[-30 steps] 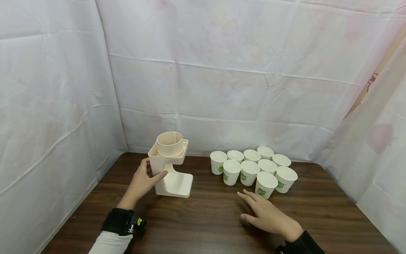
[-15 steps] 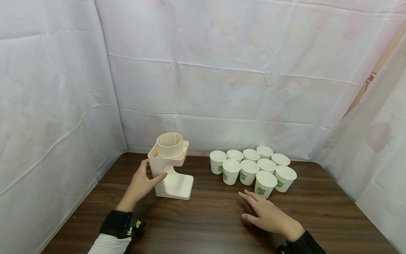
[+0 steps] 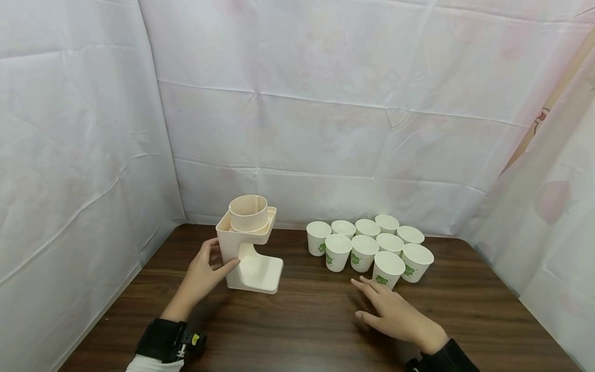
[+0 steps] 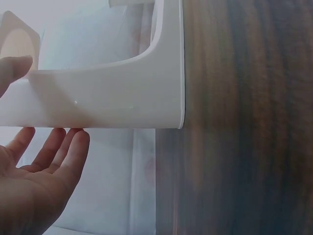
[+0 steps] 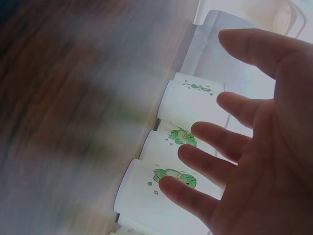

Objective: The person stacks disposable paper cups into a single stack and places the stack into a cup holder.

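Note:
In the head view a cream plastic stand [image 3: 257, 271] with a round tube [image 3: 248, 213] in its square top tray stands upright on the left of the table. My left hand [image 3: 204, 274] holds its upright from the left. The left wrist view shows the thumb [image 4: 19, 66] on one side of the upright [image 4: 98, 98] and the fingertips [image 4: 73, 134] against the other. My right hand [image 3: 395, 312] hovers low over the table with fingers spread, just in front of the nearest paper cup [image 3: 389, 268]. In the right wrist view its fingers overlap the cups' green frog prints [image 5: 176, 178].
Several white paper cups [image 3: 364, 253] stand upright in a close group at the back right of the dark wooden table [image 3: 288, 330]. White cloth [image 3: 297, 129] hangs behind and at both sides. A black wrist strap [image 3: 162, 338] sits on the left wrist.
My left hand has shifted slightly left and down, its thumb sliding back along the stand's upright. The right hand and the cups have hardly moved.

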Demonstrator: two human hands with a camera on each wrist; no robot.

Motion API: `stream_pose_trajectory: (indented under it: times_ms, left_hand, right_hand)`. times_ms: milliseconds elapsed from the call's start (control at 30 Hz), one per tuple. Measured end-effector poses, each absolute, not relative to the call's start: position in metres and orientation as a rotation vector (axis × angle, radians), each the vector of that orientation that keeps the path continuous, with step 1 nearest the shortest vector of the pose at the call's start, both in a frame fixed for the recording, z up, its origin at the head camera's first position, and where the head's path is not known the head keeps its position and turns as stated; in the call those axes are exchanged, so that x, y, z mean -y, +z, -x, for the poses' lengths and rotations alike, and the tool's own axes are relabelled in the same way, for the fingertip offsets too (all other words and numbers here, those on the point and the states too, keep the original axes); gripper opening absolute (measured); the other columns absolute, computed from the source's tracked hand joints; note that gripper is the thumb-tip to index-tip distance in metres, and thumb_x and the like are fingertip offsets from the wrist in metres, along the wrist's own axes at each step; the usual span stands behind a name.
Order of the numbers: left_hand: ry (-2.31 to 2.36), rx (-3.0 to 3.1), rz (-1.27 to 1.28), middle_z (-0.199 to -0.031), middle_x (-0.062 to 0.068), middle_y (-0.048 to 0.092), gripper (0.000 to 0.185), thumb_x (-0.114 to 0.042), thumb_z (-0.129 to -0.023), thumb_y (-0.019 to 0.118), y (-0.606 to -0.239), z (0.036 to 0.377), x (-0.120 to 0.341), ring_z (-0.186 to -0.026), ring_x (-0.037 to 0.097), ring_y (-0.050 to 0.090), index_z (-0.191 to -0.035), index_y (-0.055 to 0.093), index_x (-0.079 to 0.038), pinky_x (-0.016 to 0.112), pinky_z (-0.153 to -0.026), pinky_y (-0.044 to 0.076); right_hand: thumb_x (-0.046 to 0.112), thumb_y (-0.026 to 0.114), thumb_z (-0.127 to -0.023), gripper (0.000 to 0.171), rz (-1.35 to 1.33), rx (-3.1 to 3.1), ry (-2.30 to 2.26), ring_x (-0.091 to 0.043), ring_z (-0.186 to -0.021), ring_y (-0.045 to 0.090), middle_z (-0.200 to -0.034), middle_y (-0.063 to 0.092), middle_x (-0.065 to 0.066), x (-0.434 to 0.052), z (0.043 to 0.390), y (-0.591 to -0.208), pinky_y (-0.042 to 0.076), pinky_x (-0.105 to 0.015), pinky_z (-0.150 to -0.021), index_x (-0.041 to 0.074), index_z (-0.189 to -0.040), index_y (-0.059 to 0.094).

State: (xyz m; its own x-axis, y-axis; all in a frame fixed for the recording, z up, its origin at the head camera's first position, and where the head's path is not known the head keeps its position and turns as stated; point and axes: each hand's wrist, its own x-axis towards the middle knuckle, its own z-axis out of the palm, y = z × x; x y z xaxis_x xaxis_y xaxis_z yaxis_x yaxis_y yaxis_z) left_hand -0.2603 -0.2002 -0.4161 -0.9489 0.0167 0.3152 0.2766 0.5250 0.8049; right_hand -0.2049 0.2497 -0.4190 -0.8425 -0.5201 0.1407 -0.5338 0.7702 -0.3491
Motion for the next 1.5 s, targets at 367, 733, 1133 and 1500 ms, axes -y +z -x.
stream_pose_trajectory:
  times_ms: [367,733,1133,1500]
  left_hand:
    - [-1.303,2.458,0.285,-0.12,0.018,0.057,0.072,-0.036,-0.09,0.078,-0.414,0.237,0.203,-0.107,0.032,0.061,-0.141,0.038,-0.004,0.047,-0.088,0.054]
    - [-1.297,2.367,0.433,-0.116,0.008,0.06,0.06,-0.023,-0.088,0.081,-0.414,0.223,0.191,-0.106,0.021,0.06,-0.135,0.046,-0.009,0.038,-0.084,0.055]
    - [-1.344,2.363,0.628,-0.112,0.001,0.062,0.058,-0.026,-0.086,0.083,-0.417,0.22,0.161,-0.105,0.022,0.063,-0.133,0.051,-0.015,0.044,-0.086,0.055]
    - [-1.34,2.516,0.778,-0.117,-0.003,0.062,0.052,-0.035,-0.09,0.078,-0.421,0.22,0.138,-0.109,0.027,0.063,-0.133,0.052,-0.023,0.045,-0.09,0.052]
  right_hand:
    - [0.033,0.066,-0.099,0.059,-0.9,2.778,0.55,-0.034,-0.132,0.048,-0.148,0.048,-0.01,-0.248,0.204,-0.416,0.041,-0.056,-0.102,0.013,-0.15,0.045]
    - [0.027,0.069,-0.097,0.045,-0.859,2.664,0.472,-0.021,-0.125,0.054,-0.136,0.058,-0.001,-0.25,0.205,-0.413,0.047,-0.046,-0.098,0.013,-0.138,0.058]
    - [0.021,0.074,-0.092,0.037,-0.896,2.475,0.425,-0.017,-0.117,0.058,-0.125,0.063,0.002,-0.256,0.209,-0.407,0.048,-0.044,-0.092,0.012,-0.127,0.064]
    - [0.02,0.077,-0.087,0.035,-0.769,2.4,0.371,-0.022,-0.108,0.059,-0.116,0.064,-0.001,-0.26,0.213,-0.405,0.05,-0.044,-0.086,0.01,-0.119,0.067]
